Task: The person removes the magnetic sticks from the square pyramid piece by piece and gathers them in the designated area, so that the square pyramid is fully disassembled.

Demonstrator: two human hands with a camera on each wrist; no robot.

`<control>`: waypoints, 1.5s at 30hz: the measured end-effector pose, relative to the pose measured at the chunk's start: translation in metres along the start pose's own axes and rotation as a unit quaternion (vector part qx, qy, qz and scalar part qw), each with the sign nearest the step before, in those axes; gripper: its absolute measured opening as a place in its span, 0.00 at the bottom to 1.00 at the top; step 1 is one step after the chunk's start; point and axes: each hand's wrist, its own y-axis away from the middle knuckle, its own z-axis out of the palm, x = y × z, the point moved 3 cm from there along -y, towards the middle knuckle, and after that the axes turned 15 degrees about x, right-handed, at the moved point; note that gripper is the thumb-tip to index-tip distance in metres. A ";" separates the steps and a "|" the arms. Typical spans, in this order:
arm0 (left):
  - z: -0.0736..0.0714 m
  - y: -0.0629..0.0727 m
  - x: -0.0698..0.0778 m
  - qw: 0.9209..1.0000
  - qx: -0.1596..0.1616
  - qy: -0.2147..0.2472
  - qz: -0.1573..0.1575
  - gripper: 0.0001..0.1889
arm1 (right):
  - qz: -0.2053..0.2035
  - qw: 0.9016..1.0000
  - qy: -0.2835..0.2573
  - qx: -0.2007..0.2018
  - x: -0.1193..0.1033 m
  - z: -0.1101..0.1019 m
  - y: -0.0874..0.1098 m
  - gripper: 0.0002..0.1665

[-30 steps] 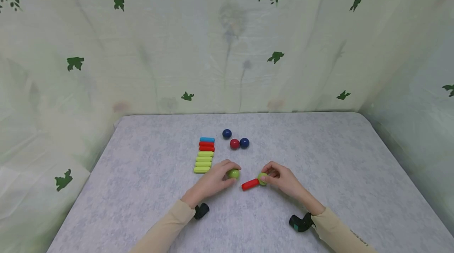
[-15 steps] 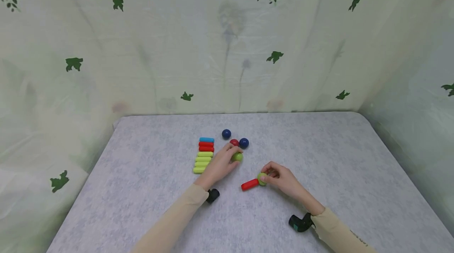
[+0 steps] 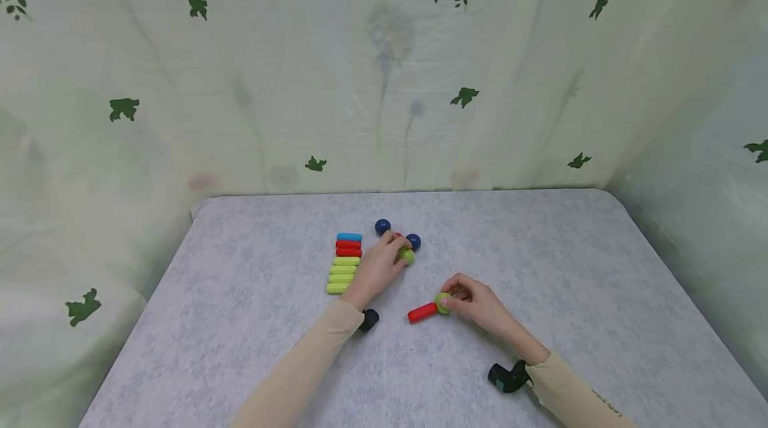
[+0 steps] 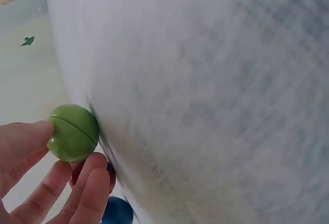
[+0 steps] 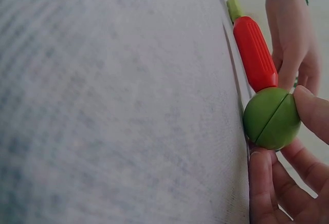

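My left hand (image 3: 379, 269) pinches a green ball (image 4: 74, 132) between thumb and fingers, close by the red ball (image 3: 399, 235) and the blue balls. In the left wrist view a seam runs round that ball. My right hand (image 3: 483, 308) holds a second green ball (image 5: 272, 118) at the table surface. Against this ball sits one end of a red ridged rod (image 5: 255, 53), which points to the left in the head view. The left fingers cover most of the red ball.
Left of the left hand lies a column of short rods: a blue rod (image 3: 349, 237), red rods (image 3: 349, 245) and several yellow-green rods (image 3: 344, 270). One blue ball (image 3: 383, 227) is at the back, another blue ball (image 3: 413, 242) to its right. All lie on a grey table (image 3: 540, 248).
My left hand has carried its green ball away from the near middle, toward the red and blue balls at the back. The right hand, its green ball and the red rod have stayed put.
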 end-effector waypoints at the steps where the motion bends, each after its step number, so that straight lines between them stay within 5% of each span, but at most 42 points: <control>1: 0.000 0.000 0.000 1.000 0.001 -0.001 0.000 0.12 | 0.001 1.000 0.002 0.001 0.005 0.001 -0.002 0.11; 5: -0.004 0.001 -0.001 1.000 0.001 0.004 -0.002 0.12 | 0.004 1.000 0.004 0.002 0.020 0.003 -0.007 0.13; 11: -0.011 0.011 -0.003 0.999 -0.022 0.024 -0.001 0.13 | 0.014 1.000 0.000 -0.003 0.012 -0.001 -0.009 0.13; 15: -0.015 0.022 0.002 0.993 -0.083 0.079 0.020 0.12 | 0.019 1.000 -0.002 -0.003 0.023 0.000 -0.014 0.15; 19: -0.015 0.034 0.008 0.977 -0.160 0.136 0.030 0.13 | 0.023 1.000 0.003 -0.001 0.024 0.001 -0.014 0.14; 24: -0.009 0.044 0.016 0.964 -0.216 0.150 0.041 0.16 | 0.020 1.000 0.010 0.001 0.026 0.001 -0.015 0.14; 36: 0.001 0.049 0.027 0.967 -0.218 0.104 0.084 0.18 | 0.011 1.000 0.014 -0.003 0.025 0.001 -0.015 0.15; 45: 0.002 0.050 0.025 0.963 -0.222 0.117 0.095 0.17 | -0.002 1.000 0.019 -0.003 0.025 0.000 -0.016 0.12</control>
